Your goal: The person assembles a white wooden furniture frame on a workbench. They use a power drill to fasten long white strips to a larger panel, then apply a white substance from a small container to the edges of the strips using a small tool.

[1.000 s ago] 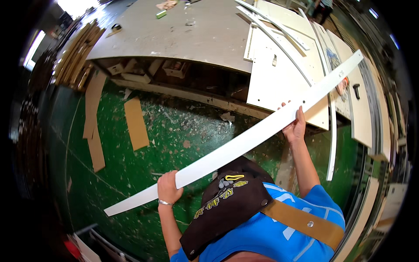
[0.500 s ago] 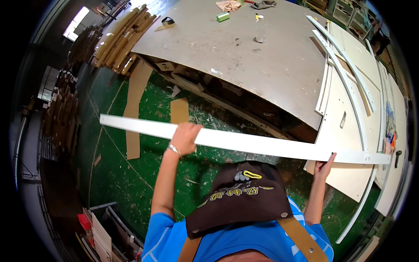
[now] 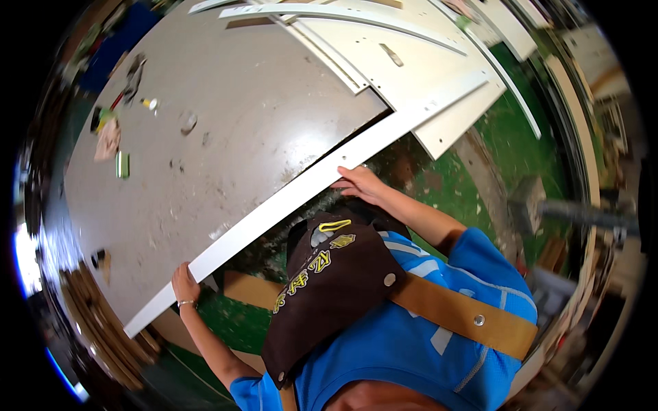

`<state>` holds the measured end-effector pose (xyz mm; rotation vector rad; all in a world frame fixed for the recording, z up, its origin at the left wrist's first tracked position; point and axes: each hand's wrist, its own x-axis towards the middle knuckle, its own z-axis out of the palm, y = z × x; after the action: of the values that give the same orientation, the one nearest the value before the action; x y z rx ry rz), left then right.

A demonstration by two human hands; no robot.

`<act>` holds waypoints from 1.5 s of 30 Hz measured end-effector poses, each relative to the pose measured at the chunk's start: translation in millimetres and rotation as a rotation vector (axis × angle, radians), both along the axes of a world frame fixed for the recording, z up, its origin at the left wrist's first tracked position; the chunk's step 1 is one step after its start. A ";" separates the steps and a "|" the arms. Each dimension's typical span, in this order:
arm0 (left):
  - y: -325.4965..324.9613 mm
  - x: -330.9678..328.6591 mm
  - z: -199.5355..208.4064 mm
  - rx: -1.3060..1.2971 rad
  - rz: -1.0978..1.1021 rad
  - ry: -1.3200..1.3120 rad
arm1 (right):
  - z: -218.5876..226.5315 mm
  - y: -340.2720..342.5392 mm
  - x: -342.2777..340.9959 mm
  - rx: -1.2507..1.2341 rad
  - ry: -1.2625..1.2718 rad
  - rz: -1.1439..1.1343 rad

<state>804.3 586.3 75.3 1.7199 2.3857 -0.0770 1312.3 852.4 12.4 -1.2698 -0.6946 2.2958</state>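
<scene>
Fingers (image 3: 347, 184) of the right hand (image 3: 364, 184) grasp a long white strip (image 3: 267, 214) near its middle, thumb on top; the left hand (image 3: 185, 284) grips it toward its lower end. Held by these 2 hands, the strip slants along the grey tabletop (image 3: 240, 137), its upper end overlapping a pale panel (image 3: 411, 79) in view.

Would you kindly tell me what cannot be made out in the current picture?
All in the head view:
Long white strip: its underside faces away from the camera; whether it touches the gray workbench is unclear from above.
Shorter-showing white strip: cut off by the top edge.
Dark object at the workbench's lower left: too small and blurred to name.
</scene>
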 end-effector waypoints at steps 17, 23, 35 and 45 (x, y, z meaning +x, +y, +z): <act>82.3 -95.8 -61.7 0.012 -0.170 -0.096 | 12.6 92.1 -92.9 0.240 -0.282 0.270; 193.8 63.1 -61.6 0.050 -0.252 -0.249 | -6.0 246.6 53.7 0.795 -1.145 -0.654; 319.2 235.6 -53.8 0.050 -0.409 -0.358 | -9.3 308.4 143.4 0.821 -1.060 -0.543; 320.2 200.6 -46.2 -0.108 -0.176 -0.454 | -47.2 270.6 295.7 0.825 -1.240 -0.548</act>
<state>1004.9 906.6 29.1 1.6789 1.8714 0.1417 1608.0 1123.0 -34.8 -1.9487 -1.2435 0.4600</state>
